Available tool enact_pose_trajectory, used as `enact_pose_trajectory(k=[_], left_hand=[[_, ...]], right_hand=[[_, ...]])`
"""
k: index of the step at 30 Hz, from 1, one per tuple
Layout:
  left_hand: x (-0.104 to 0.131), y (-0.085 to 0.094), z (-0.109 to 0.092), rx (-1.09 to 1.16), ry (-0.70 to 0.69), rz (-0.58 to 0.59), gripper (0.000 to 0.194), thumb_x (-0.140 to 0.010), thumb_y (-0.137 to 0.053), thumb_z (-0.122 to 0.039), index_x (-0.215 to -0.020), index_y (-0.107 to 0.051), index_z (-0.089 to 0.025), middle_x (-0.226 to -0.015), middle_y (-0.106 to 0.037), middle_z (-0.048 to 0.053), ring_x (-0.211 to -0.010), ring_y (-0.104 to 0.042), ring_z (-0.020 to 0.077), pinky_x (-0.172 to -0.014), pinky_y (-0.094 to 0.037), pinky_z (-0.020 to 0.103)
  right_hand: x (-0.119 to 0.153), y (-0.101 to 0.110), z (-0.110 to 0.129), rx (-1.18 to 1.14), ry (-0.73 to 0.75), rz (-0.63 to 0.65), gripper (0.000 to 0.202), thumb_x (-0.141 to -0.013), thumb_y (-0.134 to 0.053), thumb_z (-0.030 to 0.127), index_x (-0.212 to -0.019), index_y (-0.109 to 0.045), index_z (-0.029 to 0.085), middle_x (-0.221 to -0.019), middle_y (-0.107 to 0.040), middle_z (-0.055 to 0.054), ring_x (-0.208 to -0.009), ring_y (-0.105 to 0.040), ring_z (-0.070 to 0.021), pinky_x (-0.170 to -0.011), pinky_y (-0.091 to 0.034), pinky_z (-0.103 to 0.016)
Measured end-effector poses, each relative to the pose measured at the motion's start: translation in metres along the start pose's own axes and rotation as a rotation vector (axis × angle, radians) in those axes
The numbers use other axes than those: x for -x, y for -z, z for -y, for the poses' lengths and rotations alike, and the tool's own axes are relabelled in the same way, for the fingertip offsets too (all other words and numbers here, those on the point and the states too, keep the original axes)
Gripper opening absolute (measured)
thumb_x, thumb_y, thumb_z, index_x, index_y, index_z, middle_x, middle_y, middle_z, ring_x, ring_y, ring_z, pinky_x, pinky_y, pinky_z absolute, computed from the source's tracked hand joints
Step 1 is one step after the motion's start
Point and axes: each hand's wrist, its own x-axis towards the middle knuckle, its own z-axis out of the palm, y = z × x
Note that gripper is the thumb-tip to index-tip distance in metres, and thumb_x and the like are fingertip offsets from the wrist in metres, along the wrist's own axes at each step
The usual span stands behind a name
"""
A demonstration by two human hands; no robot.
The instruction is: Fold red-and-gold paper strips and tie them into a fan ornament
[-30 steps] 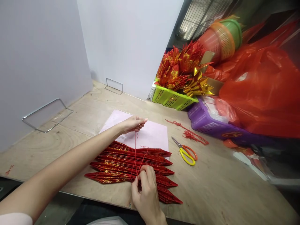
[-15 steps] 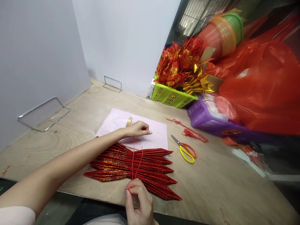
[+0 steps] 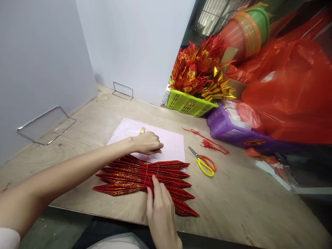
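Observation:
A bundle of pleated red-and-gold foil paper [image 3: 121, 180] lies across the front of the table, with fanned, pointed ends and a narrow waist. Red string [image 3: 147, 171] runs over that waist. Beyond the bundle, my left hand [image 3: 147, 142] is closed, and the string leads up to it. My right hand [image 3: 162, 207] rests on the near side of the bundle beside the string, fingers stretched out and thumb apart. Under my left hand and the far edge of the bundle is a pale pink sheet [image 3: 171, 143]. Partly hidden behind that hand stands a tape roll [image 3: 142, 130].
Scissors [image 3: 206, 166] with orange and yellow handles lie right of the bundle, near loose red string [image 3: 211, 144]. A green basket [image 3: 190, 104] of folded foil pieces and a purple basket [image 3: 225, 129] stand back right. Wire bookends [image 3: 48, 126] hold white panels at left and back.
My right hand has gone from a pinch on the string to stretched fingers on the bundle, moving forward. My left hand has turned downward, lower and slightly left.

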Motion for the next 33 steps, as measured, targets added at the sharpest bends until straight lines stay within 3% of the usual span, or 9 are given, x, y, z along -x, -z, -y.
enact_pose_trajectory(k=[3,8,17,23,27,30,33], left_hand=[[0.003,-0.003,0.0,-0.086,-0.036,0.01,0.023,-0.082,-0.065,-0.024,-0.062,-0.054,-0.018,-0.06,-0.057,0.005,-0.064,-0.052,0.0194,-0.068,-0.032,0.032],[0.008,-0.009,0.006,-0.207,-0.065,0.036,0.019,-0.085,-0.064,-0.021,-0.068,-0.057,-0.017,-0.066,-0.06,0.006,-0.068,-0.054,0.019,-0.075,-0.035,0.032],[0.022,-0.025,0.004,-0.337,-0.111,0.089,0.016,-0.089,-0.059,-0.02,-0.074,-0.06,-0.015,-0.066,-0.064,0.008,-0.071,-0.056,0.0217,-0.068,-0.037,0.031],[0.034,-0.041,-0.004,-0.348,-0.097,0.085,0.019,-0.094,-0.05,-0.02,-0.078,-0.059,-0.015,-0.067,-0.066,0.007,-0.076,-0.059,0.0213,-0.074,-0.04,0.031],[0.034,-0.034,-0.001,-0.343,-0.057,0.083,0.019,-0.095,-0.048,-0.02,-0.081,-0.059,-0.014,-0.068,-0.065,0.009,-0.075,-0.059,0.0219,-0.072,-0.041,0.031],[0.03,-0.024,0.004,-0.319,-0.029,0.087,0.018,-0.095,-0.047,-0.02,-0.082,-0.058,-0.014,-0.071,-0.065,0.011,-0.07,-0.059,0.0215,-0.07,-0.041,0.032],[0.027,-0.018,0.007,-0.267,-0.018,0.111,0.02,-0.095,-0.046,-0.022,-0.079,-0.057,-0.016,-0.065,-0.062,0.007,-0.063,-0.056,0.0194,-0.072,-0.041,0.034]], right_hand=[[-0.023,-0.005,0.0,0.16,0.019,0.126,0.038,-0.098,-0.039,0.021,-0.132,-0.053,0.009,-0.076,-0.069,-0.01,-0.066,-0.068,-0.023,-0.063,-0.054,-0.034],[-0.05,-0.003,0.004,0.341,-0.016,0.386,0.039,-0.097,-0.046,0.026,-0.133,-0.057,0.014,-0.067,-0.07,-0.008,-0.056,-0.067,-0.0222,-0.049,-0.047,-0.028],[-0.06,0.008,0.007,0.376,-0.046,0.583,0.05,-0.099,-0.042,0.042,-0.139,-0.05,0.014,-0.067,-0.071,-0.013,-0.062,-0.07,-0.0248,-0.053,-0.047,-0.029],[-0.053,0.01,0.006,0.341,-0.025,0.615,0.049,-0.098,-0.044,0.041,-0.137,-0.052,0.012,-0.069,-0.072,-0.012,-0.063,-0.07,-0.0251,-0.055,-0.048,-0.03],[-0.049,0.016,0.002,0.334,-0.046,0.523,0.043,-0.098,-0.046,0.036,-0.133,-0.055,0.012,-0.075,-0.072,-0.01,-0.062,-0.07,-0.0215,-0.052,-0.044,-0.026],[-0.039,0.02,0.002,0.347,-0.061,0.408,0.023,-0.096,-0.05,0.029,-0.109,-0.064,0.015,-0.083,-0.071,-0.008,-0.056,-0.068,-0.0171,-0.045,-0.039,-0.023],[-0.023,0.019,0.007,0.381,-0.075,0.303,0.007,-0.089,-0.059,0.024,-0.091,-0.061,0.018,-0.093,-0.068,-0.008,-0.048,-0.064,-0.0151,-0.039,-0.035,-0.025]])
